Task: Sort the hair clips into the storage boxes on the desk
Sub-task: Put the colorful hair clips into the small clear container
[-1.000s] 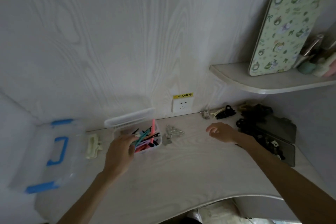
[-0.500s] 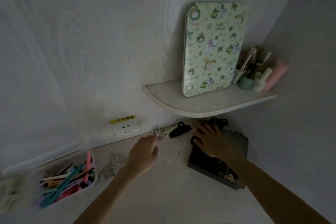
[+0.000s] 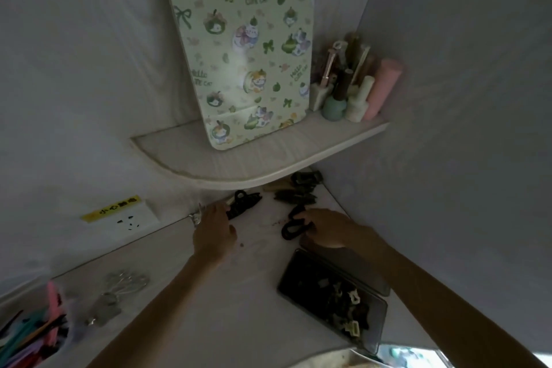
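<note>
- At the far left edge sits the clear box (image 3: 35,334) of slim coloured hair clips, partly cut off by the frame; a few silvery clips (image 3: 119,293) lie loose on the desk (image 3: 185,323) just beside it, too blurred to name their type.
- Your left hand (image 3: 213,233) reaches the black claw clip (image 3: 243,203) by the wall, fingers curled down onto its near end; whether they have closed round it you cannot tell, since the hand hides the contact. Get the fingers round the clip's body before lifting.
- Your right hand (image 3: 328,228) pinches a black looped clip (image 3: 294,227) at its right side. Lift it clear of the desk, then carry it to the dark tray (image 3: 301,275) just beside your wrist, which already holds dark and pale clips.
- More dark clips (image 3: 298,188) are heaped in the corner under the shelf (image 3: 239,158); shadow merges them, so count and kind stay unclear.
- The tray's lower corner runs out of the frame.
</note>
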